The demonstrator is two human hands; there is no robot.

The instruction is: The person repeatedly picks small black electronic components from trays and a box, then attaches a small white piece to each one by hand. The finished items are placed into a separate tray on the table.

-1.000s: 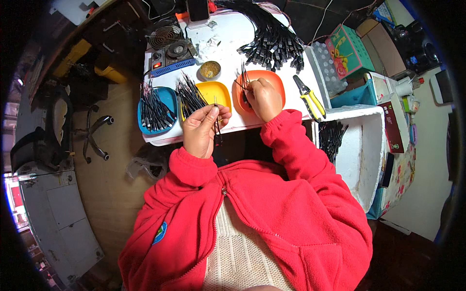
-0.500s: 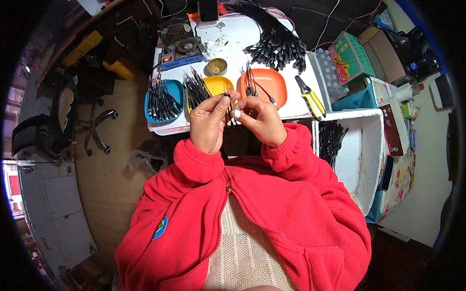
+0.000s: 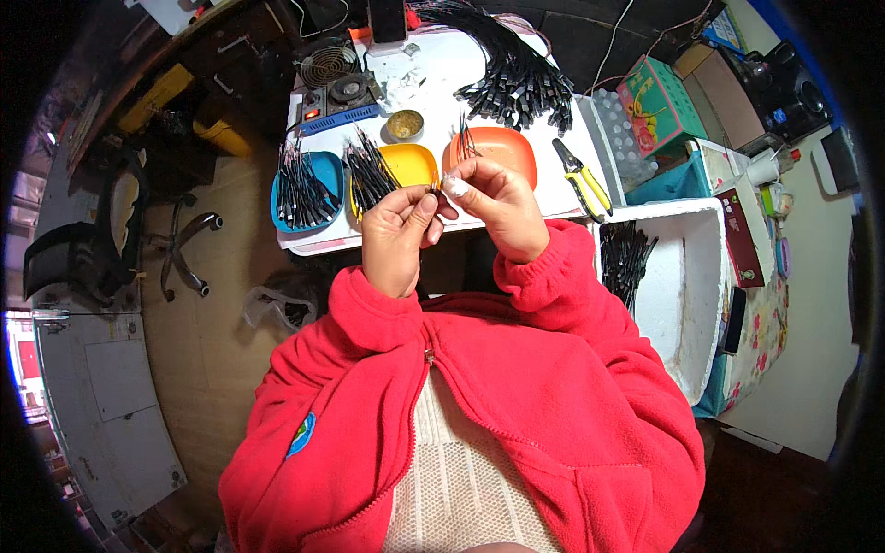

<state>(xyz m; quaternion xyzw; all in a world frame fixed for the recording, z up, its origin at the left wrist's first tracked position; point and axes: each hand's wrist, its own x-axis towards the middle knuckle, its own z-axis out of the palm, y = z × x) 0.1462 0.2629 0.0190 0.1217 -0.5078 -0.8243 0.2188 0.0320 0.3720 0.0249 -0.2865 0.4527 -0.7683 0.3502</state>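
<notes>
1. The wire is thin, its fine ends catching the light in orange-gold. It is held up between the two hands, by the near edge of the yellow tray.
2. The left hand pinches it between thumb and forefinger, the other fingers curled loosely underneath.
3. The right hand has thumb and forefinger drawn together right beside those ends; from here I can't tell whether they grip the wire. A whitish patch shows on the thumb, nail or otherwise.
4. Black cables fill the left side of the yellow tray, thin ends pointing away from the person. Just left of it, the blue tray holds another bunch with greyish plugs; just right, the orange tray has a few thin leads at its left.
5. Well to the right of the yellow tray, a green and pink box carries a printed picture, and beyond it a dark red box bears small pale marks, too tiny to read.
6. The wire's lower part is hidden by the left hand. Straight back from the yellow tray, a black upright object is cut off by the upper edge of my view.
</notes>
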